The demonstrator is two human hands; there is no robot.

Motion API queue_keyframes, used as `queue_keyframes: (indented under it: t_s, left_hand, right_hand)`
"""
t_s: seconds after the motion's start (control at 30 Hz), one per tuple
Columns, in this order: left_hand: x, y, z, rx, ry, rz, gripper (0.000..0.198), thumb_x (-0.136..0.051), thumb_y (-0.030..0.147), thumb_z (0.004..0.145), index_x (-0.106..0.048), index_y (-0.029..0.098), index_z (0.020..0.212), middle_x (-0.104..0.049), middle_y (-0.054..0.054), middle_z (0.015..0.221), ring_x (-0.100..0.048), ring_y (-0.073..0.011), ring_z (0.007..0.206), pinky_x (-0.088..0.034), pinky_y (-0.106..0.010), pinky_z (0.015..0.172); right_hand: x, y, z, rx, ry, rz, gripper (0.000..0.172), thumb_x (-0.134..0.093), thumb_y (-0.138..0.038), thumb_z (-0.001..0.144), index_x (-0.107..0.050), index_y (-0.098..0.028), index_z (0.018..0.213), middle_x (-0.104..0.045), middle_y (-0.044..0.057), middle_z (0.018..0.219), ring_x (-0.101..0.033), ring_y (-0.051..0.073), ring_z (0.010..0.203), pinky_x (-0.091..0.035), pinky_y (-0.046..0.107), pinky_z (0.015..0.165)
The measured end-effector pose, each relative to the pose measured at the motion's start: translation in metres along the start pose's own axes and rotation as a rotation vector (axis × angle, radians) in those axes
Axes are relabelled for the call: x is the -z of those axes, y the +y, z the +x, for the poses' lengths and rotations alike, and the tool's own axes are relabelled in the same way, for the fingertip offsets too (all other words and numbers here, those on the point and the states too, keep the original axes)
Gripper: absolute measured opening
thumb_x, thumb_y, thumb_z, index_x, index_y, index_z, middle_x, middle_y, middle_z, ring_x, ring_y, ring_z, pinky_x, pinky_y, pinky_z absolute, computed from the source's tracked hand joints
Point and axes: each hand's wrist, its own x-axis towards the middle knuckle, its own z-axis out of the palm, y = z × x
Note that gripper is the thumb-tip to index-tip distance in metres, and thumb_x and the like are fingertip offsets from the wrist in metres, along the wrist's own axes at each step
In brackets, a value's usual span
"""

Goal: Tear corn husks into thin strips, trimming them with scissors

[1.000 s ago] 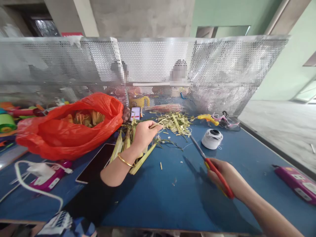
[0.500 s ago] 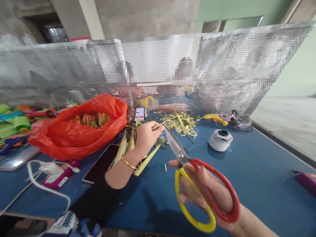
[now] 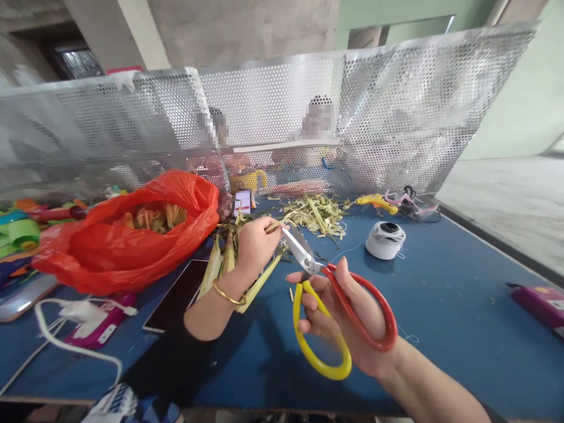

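A thin leaf strip (image 3: 274, 226) is pinched in the closed left hand (image 3: 255, 244), just right of the red bag (image 3: 123, 247), above the table (image 3: 440, 294). Further right of the bag, the scissors (image 3: 311, 267) are gripped by the right hand (image 3: 348, 323), with the blade tips at the strip's end. A trimming cut is judged to be in hand. For it, the strip should be kept taut and the blades set squarely across it.

The blue surface (image 3: 440, 305) carries a full red bag (image 3: 127, 241) at the left, with coloured rolls (image 3: 20, 232) beyond it. Near the front edge lie a pink pack (image 3: 94, 317) with a white cable (image 3: 66, 346), and just beside it a dark phone (image 3: 176, 294). Leaves (image 3: 220, 264) lie next to the phone. Further back are cuttings (image 3: 315, 214), a white spool (image 3: 385, 239) and a yellow glue gun (image 3: 376, 202). A pink box (image 3: 540, 302) lies far right.
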Motion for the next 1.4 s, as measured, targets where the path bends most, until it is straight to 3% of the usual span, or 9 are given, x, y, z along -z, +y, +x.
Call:
queue_keyframes:
  t_s: [0.33, 0.5, 0.73, 0.83, 1.0, 1.1, 1.23, 1.33, 1.4]
  left_hand:
    - [-0.004, 0.002, -0.004, -0.019, -0.016, 0.073, 0.018, -0.062, 0.023, 0.071, -0.062, 0.017, 0.054, -0.045, 0.006, 0.045, -0.037, -0.0095, 0.049, -0.028, -0.022, 0.049]
    - [-0.004, 0.005, -0.007, -0.013, -0.029, 0.107, 0.018, -0.061, 0.021, 0.07, -0.062, 0.017, 0.052, -0.043, 0.006, 0.042, -0.037, -0.0096, 0.048, -0.028, -0.022, 0.05]
    - [-0.001, -0.009, 0.009, 0.072, -0.031, 0.076, 0.017, -0.07, 0.025, 0.067, -0.064, 0.015, 0.055, -0.05, 0.004, 0.046, -0.041, -0.01, 0.051, -0.028, -0.023, 0.051]
    - [0.001, -0.013, 0.015, 0.18, -0.053, -0.146, 0.025, -0.076, 0.024, 0.063, -0.057, 0.015, 0.049, -0.042, 0.007, 0.044, -0.032, -0.0061, 0.046, -0.024, -0.021, 0.048]
    - [0.002, -0.007, 0.014, 0.479, -0.242, -0.535, 0.016, -0.077, 0.018, 0.06, -0.062, 0.013, 0.057, -0.029, 0.011, 0.041, -0.016, -0.0023, 0.039, -0.009, -0.021, 0.04]
    - [0.001, -0.002, 0.009, 0.548, -0.338, -0.675, 0.014, -0.076, 0.016, 0.061, -0.063, 0.012, 0.058, -0.025, 0.012, 0.041, -0.014, -0.0013, 0.038, -0.005, -0.02, 0.039]
    - [-0.004, 0.004, -0.001, 0.603, -0.406, -0.749, 0.017, -0.079, 0.016, 0.058, -0.062, 0.012, 0.058, -0.025, 0.013, 0.041, -0.015, -0.0003, 0.037, -0.005, -0.018, 0.038]
    - [-0.012, 0.008, -0.011, 0.652, -0.447, -0.771, 0.021, -0.082, 0.018, 0.055, -0.061, 0.012, 0.057, -0.026, 0.012, 0.041, -0.016, 0.0, 0.037, -0.006, -0.019, 0.039]
    - [-0.018, 0.008, -0.016, 0.702, -0.456, -0.772, 0.021, -0.081, 0.02, 0.058, -0.061, 0.013, 0.058, -0.029, 0.011, 0.041, -0.018, -0.0001, 0.036, -0.006, -0.019, 0.039]
  right_hand:
    - [0.003, 0.002, 0.006, 0.054, 0.002, 0.013, 0.061, -0.047, -0.071, 0.084, -0.069, -0.015, 0.094, -0.05, -0.002, 0.068, -0.037, 0.005, 0.044, -0.051, 0.026, 0.064]
    - [0.006, 0.004, 0.009, 0.065, 0.031, 0.026, 0.057, -0.049, -0.067, 0.085, -0.069, -0.014, 0.092, -0.047, -0.005, 0.064, -0.028, 0.002, 0.038, -0.052, 0.024, 0.06]
    - [0.014, 0.003, -0.009, 0.027, 0.209, -0.205, 0.056, -0.055, -0.069, 0.08, -0.066, -0.015, 0.091, -0.047, -0.005, 0.063, -0.031, 0.003, 0.04, -0.05, 0.025, 0.055]
    - [0.029, -0.001, -0.017, -0.04, 0.298, -0.658, 0.059, -0.049, -0.072, 0.08, -0.064, -0.017, 0.094, -0.049, -0.004, 0.061, -0.041, 0.008, 0.042, -0.047, 0.027, 0.053]
    - [0.042, -0.011, -0.016, -0.045, 0.525, -2.086, 0.023, -0.053, -0.03, 0.088, -0.064, -0.015, 0.102, -0.067, 0.011, 0.091, -0.066, 0.022, 0.074, -0.044, 0.029, 0.062]
    - [0.04, -0.02, -0.012, -0.119, 0.437, -2.432, 0.022, -0.05, -0.017, 0.086, -0.067, -0.013, 0.099, -0.067, 0.017, 0.095, -0.067, 0.028, 0.087, -0.045, 0.032, 0.066]
    - [0.031, -0.036, 0.002, 0.006, 0.368, -2.211, 0.015, -0.058, -0.023, 0.084, -0.071, -0.015, 0.083, -0.069, 0.014, 0.089, -0.066, 0.024, 0.08, -0.045, 0.03, 0.065]
    - [0.027, -0.041, 0.025, 0.204, 0.42, -1.456, 0.024, -0.06, -0.034, 0.084, -0.07, -0.017, 0.098, -0.066, 0.002, 0.073, -0.057, 0.012, 0.054, -0.042, 0.024, 0.053]
    - [0.029, -0.039, 0.042, 0.214, 0.387, -1.101, 0.025, -0.066, -0.038, 0.076, -0.069, -0.015, 0.086, -0.053, -0.005, 0.051, -0.045, 0.008, 0.043, -0.037, 0.022, 0.046]
